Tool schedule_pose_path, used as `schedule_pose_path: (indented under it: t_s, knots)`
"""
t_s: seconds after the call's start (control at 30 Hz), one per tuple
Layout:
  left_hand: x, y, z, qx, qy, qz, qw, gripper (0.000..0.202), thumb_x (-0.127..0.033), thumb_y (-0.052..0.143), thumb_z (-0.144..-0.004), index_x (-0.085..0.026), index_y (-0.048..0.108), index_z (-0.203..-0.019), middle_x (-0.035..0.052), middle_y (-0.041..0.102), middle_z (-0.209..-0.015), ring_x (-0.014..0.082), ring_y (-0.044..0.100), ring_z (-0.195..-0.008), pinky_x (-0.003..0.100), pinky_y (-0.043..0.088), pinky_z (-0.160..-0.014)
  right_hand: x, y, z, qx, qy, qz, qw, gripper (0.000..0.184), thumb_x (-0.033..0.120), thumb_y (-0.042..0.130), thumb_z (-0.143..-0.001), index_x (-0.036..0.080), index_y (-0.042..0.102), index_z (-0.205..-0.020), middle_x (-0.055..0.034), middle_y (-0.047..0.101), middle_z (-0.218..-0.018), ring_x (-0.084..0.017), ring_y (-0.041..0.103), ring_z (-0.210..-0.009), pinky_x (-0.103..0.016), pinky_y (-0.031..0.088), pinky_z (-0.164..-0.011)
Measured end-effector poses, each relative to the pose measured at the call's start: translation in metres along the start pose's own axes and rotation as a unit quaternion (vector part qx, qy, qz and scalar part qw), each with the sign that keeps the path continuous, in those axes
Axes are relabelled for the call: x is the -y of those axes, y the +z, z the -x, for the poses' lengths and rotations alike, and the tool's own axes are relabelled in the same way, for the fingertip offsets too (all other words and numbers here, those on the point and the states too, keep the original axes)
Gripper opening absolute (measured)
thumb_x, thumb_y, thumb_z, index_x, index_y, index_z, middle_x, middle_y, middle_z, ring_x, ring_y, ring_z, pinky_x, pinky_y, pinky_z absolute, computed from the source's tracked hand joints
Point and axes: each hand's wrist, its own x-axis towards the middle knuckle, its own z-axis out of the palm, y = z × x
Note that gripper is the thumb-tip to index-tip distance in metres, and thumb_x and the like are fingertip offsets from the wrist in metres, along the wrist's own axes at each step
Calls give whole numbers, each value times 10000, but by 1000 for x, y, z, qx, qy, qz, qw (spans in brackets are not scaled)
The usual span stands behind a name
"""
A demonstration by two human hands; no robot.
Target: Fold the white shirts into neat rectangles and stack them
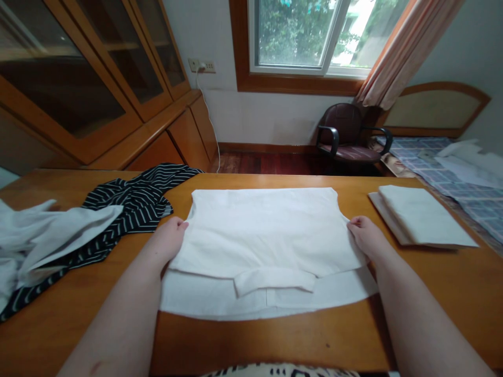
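A white collared shirt [263,225] lies folded over on itself on the wooden table, its collar toward me and its lower layer showing beyond the upper one along the near side. My left hand [171,238] pinches the shirt's left edge between thumb and fingers. At the opposite edge, my right hand [365,235] grips the cloth in the same way. Between the hands the fabric is spread fairly flat, with light creases near the collar.
Left of the shirt are a black-and-white striped garment [129,196] and a heap of white cloth [51,241]. A folded white cloth stack [424,214] sits on the table [275,345] at right. Beyond are a chair [346,133], a bed [444,162] and a glass-door cabinet [153,120].
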Motion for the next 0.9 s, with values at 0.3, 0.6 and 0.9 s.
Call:
schedule_pose_path:
  t_s: [0.3,0.6,0.9]
  knots:
    - [-7,8,-7,-32,-33,127,991,408,-440,484,-817,-166,595,-1099,127,693,-1036,280,648,-939,355,479,-802,9,1,0,46,25,-54,997,298,451,518,-745,176,626,-703,-118,675,-776,-252,615,-741,-310,407,-630]
    - [-3,15,-13,-50,13,169,984,474,-324,554,-757,-223,558,-1220,63,684,-975,221,653,-861,304,491,-764,9,3,12,79,89,-319,940,166,307,623,-603,209,548,-714,2,579,-553,-165,520,-487,-255,368,-443]
    - [-1,18,-15,-66,40,184,980,450,-273,536,-767,-257,621,-1208,66,668,-1131,228,625,-1005,317,472,-881,12,7,11,84,76,-238,965,400,234,646,-643,178,574,-1032,-39,675,-744,-195,609,-594,-276,447,-524]
